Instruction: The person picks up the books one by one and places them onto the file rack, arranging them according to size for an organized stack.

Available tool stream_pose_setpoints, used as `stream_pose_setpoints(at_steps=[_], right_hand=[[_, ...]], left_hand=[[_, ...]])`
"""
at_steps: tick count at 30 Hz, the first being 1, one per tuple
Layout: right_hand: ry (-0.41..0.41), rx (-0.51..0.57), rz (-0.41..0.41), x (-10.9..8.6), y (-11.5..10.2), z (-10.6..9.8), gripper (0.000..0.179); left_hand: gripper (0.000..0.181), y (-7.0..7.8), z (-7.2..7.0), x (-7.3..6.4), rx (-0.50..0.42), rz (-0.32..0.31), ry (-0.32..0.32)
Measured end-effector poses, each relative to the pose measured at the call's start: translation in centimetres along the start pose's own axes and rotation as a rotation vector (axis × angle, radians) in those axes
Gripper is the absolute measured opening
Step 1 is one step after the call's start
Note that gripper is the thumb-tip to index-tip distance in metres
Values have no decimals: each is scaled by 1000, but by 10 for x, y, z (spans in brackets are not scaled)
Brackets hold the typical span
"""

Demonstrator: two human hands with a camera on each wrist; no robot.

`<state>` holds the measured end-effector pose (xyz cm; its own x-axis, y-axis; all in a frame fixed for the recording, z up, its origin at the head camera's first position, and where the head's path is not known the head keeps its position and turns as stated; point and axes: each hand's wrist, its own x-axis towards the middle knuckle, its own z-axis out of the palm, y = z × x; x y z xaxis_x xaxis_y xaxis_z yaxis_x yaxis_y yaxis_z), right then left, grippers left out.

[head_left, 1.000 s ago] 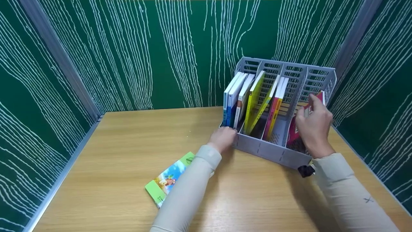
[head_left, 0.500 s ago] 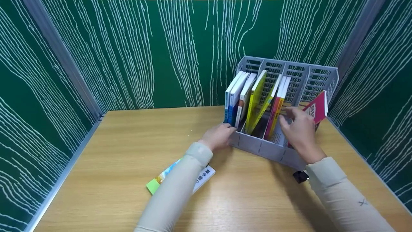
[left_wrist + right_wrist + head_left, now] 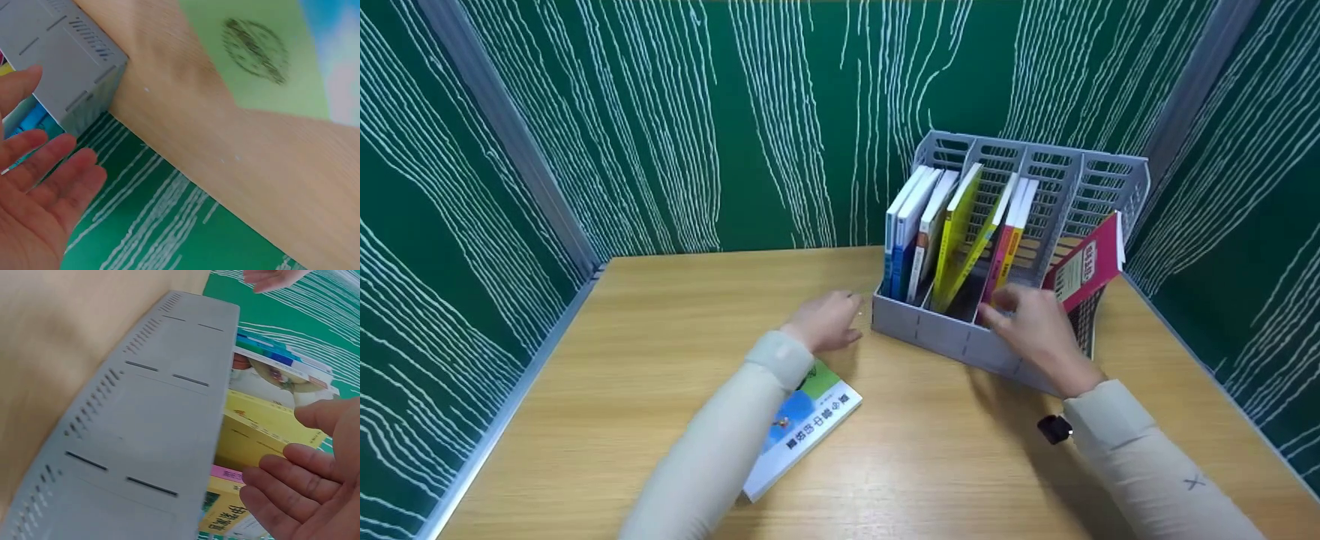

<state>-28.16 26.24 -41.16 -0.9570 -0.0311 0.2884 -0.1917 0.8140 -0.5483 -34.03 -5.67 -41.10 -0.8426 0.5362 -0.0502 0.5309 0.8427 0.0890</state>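
A grey file rack with upright compartments stands at the back right, holding several thin books. My left hand hovers left of its front corner, fingers loosely extended and holding nothing; the left wrist view shows its open palm. My right hand is at the rack's front edge with nothing in it; in the right wrist view its fingers lie close beside the yellow books. A red book leans to the right in the rightmost compartment. A green, blue and white book lies on the table, partly under my left forearm.
The wooden table is bordered by green walls with white streaks. Blue and white books fill the rack's left compartment; yellow books and a pink and yellow pair stand further right. A small black object sits by my right cuff.
My right hand has let go of the red book, which now tilts right, and moved left and nearer. My left hand has left the rack's front corner and drawn back left.
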Motion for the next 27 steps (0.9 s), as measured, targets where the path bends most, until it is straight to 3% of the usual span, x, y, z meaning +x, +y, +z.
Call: stream_pose_setpoints(at_steps=[8, 16, 21, 27], right_hand=[[-82, -51, 2, -3, 9, 16, 29], [-157, -74, 21, -2, 17, 26, 27], [-160, -68, 17, -2, 18, 29, 27], [-125, -102, -30, -3, 20, 34, 28]], left_hand=[[64, -21, -1, -21, -67, -125, -63], [64, -37, 4, -41, -129, -185, -90], [67, -44, 11, -52, -156, -228, -118], [72, -46, 24, -63, -159, -237, -144]])
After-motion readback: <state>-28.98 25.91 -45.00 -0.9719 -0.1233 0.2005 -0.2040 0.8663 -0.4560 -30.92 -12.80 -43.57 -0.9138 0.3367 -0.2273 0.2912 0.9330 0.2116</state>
